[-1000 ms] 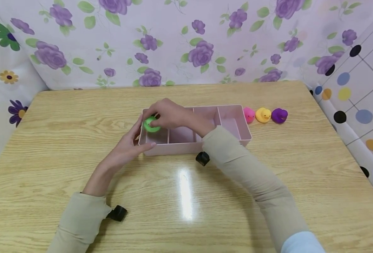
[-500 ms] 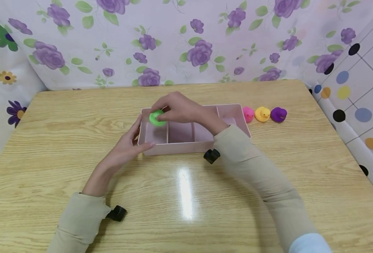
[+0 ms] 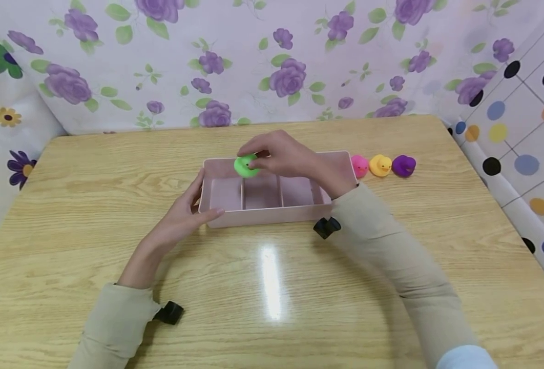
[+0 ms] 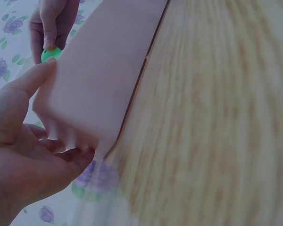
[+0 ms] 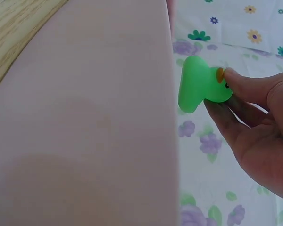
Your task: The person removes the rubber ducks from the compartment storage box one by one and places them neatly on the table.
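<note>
My right hand [image 3: 286, 154] pinches a green rubber duck [image 5: 198, 84] by its head between thumb and fingers. In the head view the duck overlaps the back of a pink divided box [image 3: 263, 214], near the leftmost divider. The right wrist view shows it above the box's rim, orange beak by the thumb. My left hand [image 3: 180, 215] grips the left end of the box, thumb at the front wall and fingers around the end wall. In the left wrist view those fingers [image 4: 78, 160] press the box's end. The right forearm hides part of the box's right side.
Pink [image 3: 359, 166], yellow [image 3: 380, 165] and purple [image 3: 404, 165] rubber ducks stand in a row right of the box, the pink one close to its end. Everything sits on a wooden table [image 3: 207, 307]. Flowered cloth [image 3: 244, 61] hangs behind the table's back edge.
My right hand has lifted the green duck out of the leftmost compartment and moved it rightward, toward the first divider. The left hand keeps its grip on the box's end.
</note>
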Demonstrator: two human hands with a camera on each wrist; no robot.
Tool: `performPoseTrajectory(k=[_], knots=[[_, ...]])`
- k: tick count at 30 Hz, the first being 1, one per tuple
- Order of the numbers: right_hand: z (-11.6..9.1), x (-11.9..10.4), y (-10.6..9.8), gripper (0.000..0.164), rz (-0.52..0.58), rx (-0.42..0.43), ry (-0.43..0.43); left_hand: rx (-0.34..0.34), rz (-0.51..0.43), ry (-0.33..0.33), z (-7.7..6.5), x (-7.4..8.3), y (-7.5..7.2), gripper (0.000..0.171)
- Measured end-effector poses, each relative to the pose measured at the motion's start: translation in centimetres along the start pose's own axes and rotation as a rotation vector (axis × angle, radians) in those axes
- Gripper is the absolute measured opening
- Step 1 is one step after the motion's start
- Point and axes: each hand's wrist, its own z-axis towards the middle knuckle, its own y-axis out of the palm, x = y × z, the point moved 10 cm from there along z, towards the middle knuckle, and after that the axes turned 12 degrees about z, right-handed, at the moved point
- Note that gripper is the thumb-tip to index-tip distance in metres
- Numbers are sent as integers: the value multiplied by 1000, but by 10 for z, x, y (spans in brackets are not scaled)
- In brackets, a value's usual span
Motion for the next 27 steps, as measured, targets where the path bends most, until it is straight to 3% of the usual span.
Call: performPoseTrajectory(k=[14,21,27], knots=[[-28,10,-28,29,-7,75,44,14,23,3,0,0,0,97],[-39,17,-42,28,66,122,49,12,17,6,-1,1,0,96],[-50,20,-50,28,27,129,84,13,22,20,0,1,0,96]])
